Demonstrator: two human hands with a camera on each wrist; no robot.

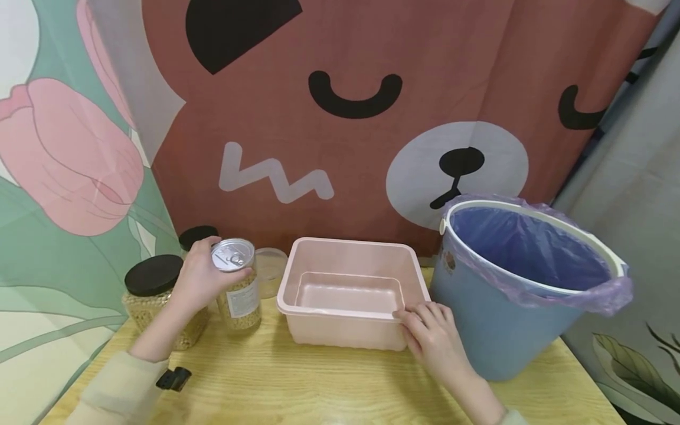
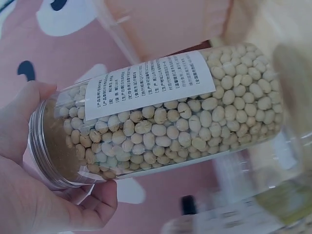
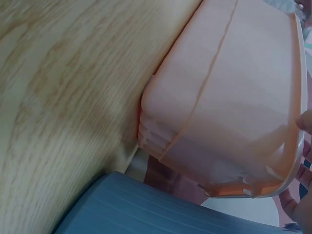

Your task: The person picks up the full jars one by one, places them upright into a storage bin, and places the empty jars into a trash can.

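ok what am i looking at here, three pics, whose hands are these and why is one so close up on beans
No machine here: a person wears three cameras. The wide picture comes from the head, looking down at a wooden table. The other two come from the wrists, so they sit very close. The left hand has its grip on a clear jar of pale beans with a silver pull-tab top, hence the bean close-up. The right hand holds the rim of an empty pink plastic tub. Beside it stands a blue bin with a purple liner, and two black-lidded jars stand at the left.
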